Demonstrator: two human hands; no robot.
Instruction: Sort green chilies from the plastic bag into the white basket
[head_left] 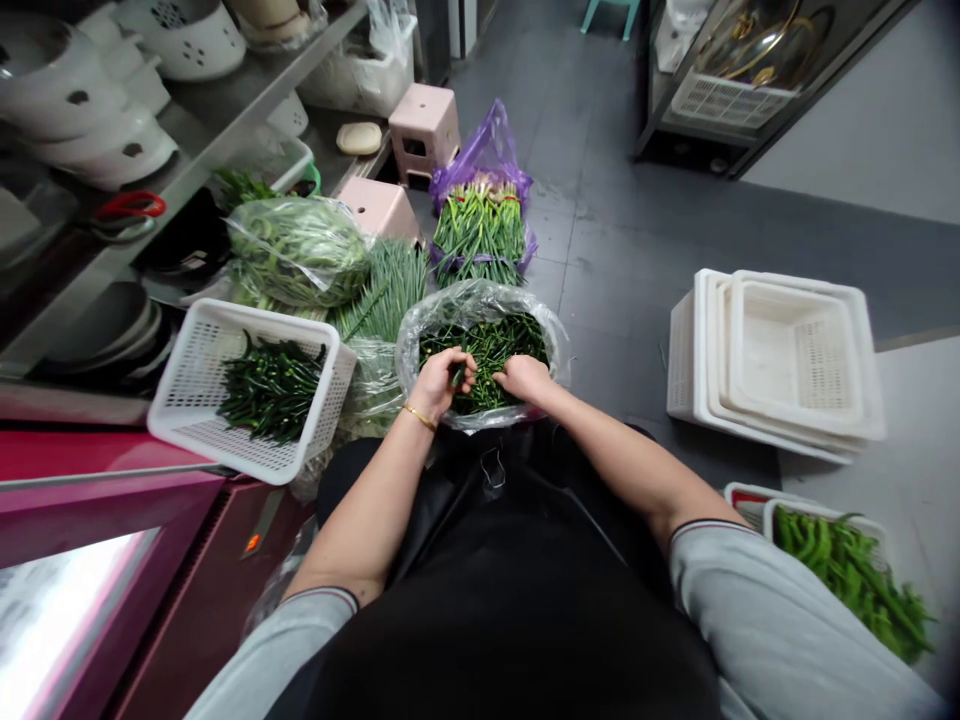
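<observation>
- My left grip [444, 382] curls around slim dark-green chillies [458, 374].
- My right grip [525, 380] bends down at the heap of thin green chillies [491, 342]; I cannot tell whether it pinches any.
- That heap sits in 1 clear plastic bag [556, 340].
- 1 white perforated plastic basket [184, 380], left, holds more.

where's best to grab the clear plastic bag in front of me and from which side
Probably by the rim, left and right, one hand per side, coming from outside. The clear plastic bag stands open, its loose film ringing the green peppers, so those sides look easiest to gather. The left hand and right hand reach in over the near edge.
</observation>
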